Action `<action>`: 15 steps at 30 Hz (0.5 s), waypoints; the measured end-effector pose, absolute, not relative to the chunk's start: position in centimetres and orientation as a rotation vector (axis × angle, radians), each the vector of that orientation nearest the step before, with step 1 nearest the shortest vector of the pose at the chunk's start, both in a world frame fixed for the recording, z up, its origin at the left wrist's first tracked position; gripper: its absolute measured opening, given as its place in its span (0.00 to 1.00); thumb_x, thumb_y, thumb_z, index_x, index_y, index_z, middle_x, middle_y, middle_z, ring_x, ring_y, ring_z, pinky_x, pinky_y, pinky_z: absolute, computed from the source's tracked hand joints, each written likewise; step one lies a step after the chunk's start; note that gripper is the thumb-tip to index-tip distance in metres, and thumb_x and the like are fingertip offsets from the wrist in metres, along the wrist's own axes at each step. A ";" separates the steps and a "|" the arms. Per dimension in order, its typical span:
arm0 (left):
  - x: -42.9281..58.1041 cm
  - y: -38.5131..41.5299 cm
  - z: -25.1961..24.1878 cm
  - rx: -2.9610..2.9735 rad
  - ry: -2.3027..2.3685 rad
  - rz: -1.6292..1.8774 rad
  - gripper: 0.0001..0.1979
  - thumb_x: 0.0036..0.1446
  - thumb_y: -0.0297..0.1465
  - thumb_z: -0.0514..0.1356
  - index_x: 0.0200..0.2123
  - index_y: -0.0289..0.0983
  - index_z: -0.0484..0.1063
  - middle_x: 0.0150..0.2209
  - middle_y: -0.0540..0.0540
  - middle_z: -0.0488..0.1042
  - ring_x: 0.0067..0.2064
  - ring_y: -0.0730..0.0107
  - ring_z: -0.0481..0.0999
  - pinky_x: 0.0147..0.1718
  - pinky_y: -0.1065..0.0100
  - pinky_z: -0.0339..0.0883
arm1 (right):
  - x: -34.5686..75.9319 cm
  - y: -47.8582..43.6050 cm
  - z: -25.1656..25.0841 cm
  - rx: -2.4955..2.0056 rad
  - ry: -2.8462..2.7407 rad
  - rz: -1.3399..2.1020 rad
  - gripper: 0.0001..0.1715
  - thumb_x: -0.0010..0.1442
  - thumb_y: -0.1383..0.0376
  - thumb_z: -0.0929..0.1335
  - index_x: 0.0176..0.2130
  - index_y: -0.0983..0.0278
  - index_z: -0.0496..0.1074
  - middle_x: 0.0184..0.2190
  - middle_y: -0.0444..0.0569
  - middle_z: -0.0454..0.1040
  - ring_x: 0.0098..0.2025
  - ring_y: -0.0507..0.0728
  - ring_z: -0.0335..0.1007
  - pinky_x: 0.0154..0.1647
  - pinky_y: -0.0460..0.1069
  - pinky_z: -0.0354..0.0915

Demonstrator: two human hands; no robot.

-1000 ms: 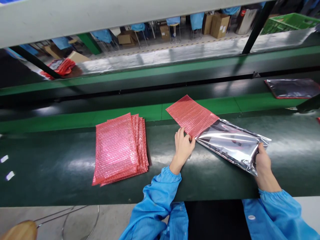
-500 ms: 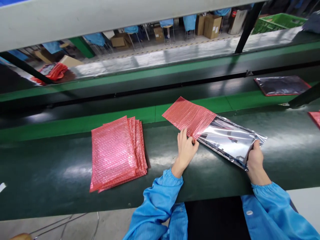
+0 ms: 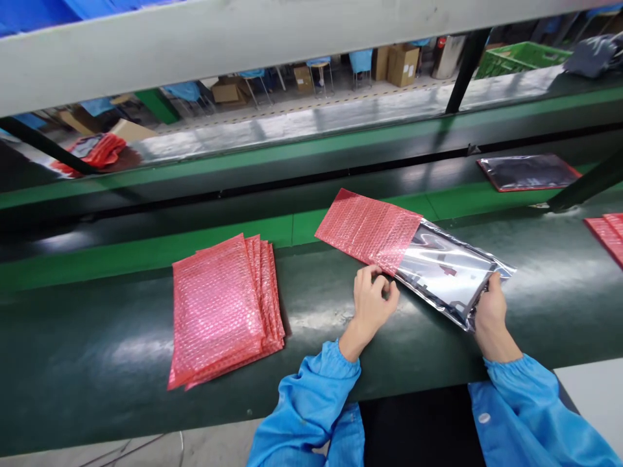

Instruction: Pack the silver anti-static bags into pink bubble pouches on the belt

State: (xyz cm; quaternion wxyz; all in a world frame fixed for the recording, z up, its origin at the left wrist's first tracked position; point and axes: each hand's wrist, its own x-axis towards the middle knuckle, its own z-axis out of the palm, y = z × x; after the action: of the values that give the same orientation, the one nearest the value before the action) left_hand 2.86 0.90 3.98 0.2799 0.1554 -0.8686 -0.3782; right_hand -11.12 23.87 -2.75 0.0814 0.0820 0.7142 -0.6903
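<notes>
A pink bubble-wrap bag (image 3: pixel 366 228) lies on the dark green belt (image 3: pixel 97 324) with a shiny silver foil pouch (image 3: pixel 445 269) pushed partway into its open end. My left hand (image 3: pixel 372 303) pinches the near corner of the pink bag's mouth, fingers curled. At the pouch's outer end, my right hand (image 3: pixel 489 311) grips the silver foil. A stack of several pink bubble-wrap bags (image 3: pixel 221 308) rests to the left of my left hand.
Another dark foil pouch (image 3: pixel 528 172) lies on the far belt at the right. More pink bags (image 3: pixel 608 235) show at the right edge, and red ones (image 3: pixel 92 150) at the far left. A green crate (image 3: pixel 518 58), cardboard boxes (image 3: pixel 402 63) and stools stand beyond.
The silver pouch has slid further into the pink bag, with my right hand moving left behind it. My left hand's fingers have curled onto the bag's mouth.
</notes>
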 end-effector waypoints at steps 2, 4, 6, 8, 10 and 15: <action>2.6 0.9 4.2 0.521 -2.273 -1.513 0.17 0.61 0.40 0.60 0.23 0.39 0.63 0.28 0.45 0.74 0.32 0.64 0.75 0.35 0.63 0.70 | -10.3 23.3 -1.7 0.512 2.103 -2.210 0.45 0.61 0.31 0.61 0.55 0.63 0.73 0.43 0.55 0.80 0.45 0.68 0.80 0.43 0.63 0.80; 2.2 0.9 4.2 0.630 -2.071 -2.094 0.20 0.60 0.50 0.60 0.30 0.39 0.65 0.25 0.48 0.73 0.23 0.70 0.70 0.23 0.68 0.62 | -9.1 22.6 -0.5 0.643 1.991 -2.337 0.39 0.62 0.34 0.64 0.54 0.61 0.74 0.44 0.54 0.81 0.48 0.68 0.80 0.45 0.62 0.80; 1.6 1.0 4.1 0.700 -1.719 -2.480 0.24 0.54 0.53 0.64 0.39 0.39 0.67 0.30 0.48 0.77 0.24 0.69 0.73 0.21 0.71 0.60 | -7.6 21.5 0.5 0.589 1.831 -2.406 0.36 0.63 0.36 0.65 0.53 0.60 0.75 0.44 0.53 0.81 0.51 0.67 0.79 0.48 0.62 0.79; 1.1 1.1 3.8 0.740 -1.372 -2.565 0.28 0.48 0.49 0.70 0.45 0.40 0.67 0.35 0.48 0.79 0.30 0.68 0.78 0.27 0.71 0.67 | -5.9 20.4 1.2 0.491 1.690 -2.421 0.34 0.63 0.37 0.66 0.52 0.59 0.75 0.44 0.52 0.81 0.52 0.67 0.78 0.51 0.62 0.78; 0.7 1.0 3.3 0.788 -1.110 -2.468 0.28 0.43 0.41 0.73 0.45 0.40 0.69 0.37 0.50 0.78 0.35 0.68 0.79 0.36 0.69 0.71 | -4.5 19.5 1.8 0.391 1.606 -2.402 0.32 0.63 0.39 0.67 0.53 0.59 0.76 0.45 0.51 0.81 0.53 0.67 0.78 0.54 0.62 0.76; 0.6 0.2 2.4 0.897 -0.933 -2.206 0.22 0.37 0.32 0.68 0.39 0.39 0.72 0.39 0.49 0.78 0.41 0.66 0.78 0.45 0.67 0.69 | -4.7 20.3 2.5 0.209 1.497 -2.247 0.33 0.58 0.39 0.69 0.47 0.62 0.78 0.46 0.54 0.81 0.56 0.69 0.75 0.58 0.62 0.73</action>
State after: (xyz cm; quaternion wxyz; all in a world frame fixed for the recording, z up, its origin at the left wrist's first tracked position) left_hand 0.61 0.16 2.44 0.2877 0.3359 -0.3493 -0.8261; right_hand -4.68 20.30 2.50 0.2153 0.0753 0.5398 -0.8103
